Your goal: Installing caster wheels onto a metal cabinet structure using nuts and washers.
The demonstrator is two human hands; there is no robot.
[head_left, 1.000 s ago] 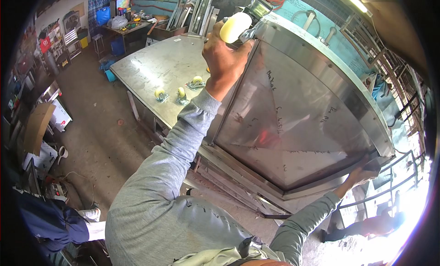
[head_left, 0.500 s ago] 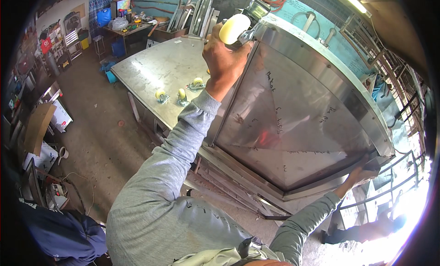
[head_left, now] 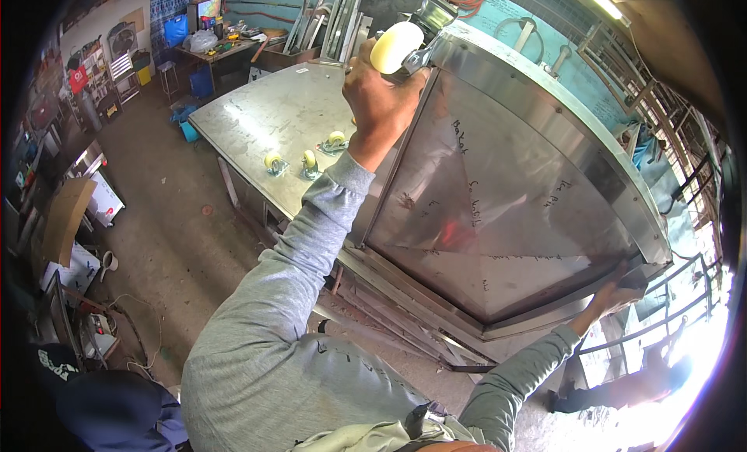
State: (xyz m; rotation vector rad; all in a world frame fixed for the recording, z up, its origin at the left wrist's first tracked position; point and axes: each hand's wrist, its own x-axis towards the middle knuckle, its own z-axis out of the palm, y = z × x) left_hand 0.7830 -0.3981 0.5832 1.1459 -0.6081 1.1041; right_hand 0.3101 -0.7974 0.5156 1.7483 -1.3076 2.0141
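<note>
My left hand (head_left: 380, 102), 12 o'clock, fingers curled round a caster (head_left: 398, 49): smooth pale-yellow wheel, shiny metal bracket, right at the top corner of a steel unit (head_left: 529, 203). My right hand (head_left: 611, 298), 4 o'clock, at the unit's lower corner; can't tell if it grips. Unit at 2 to 3 o'clock: glossy grey, smudged, dark handwritten marks. Farther, 10 o'clock: three yellow-wheeled casters (head_left: 310, 165) on a metal table (head_left: 247, 123).

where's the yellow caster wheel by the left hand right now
In the head view, the round pale-yellow caster wheel is near the top centre, gripped by the left hand, beside the upper-left corner of the silver sheet-metal box.
</note>
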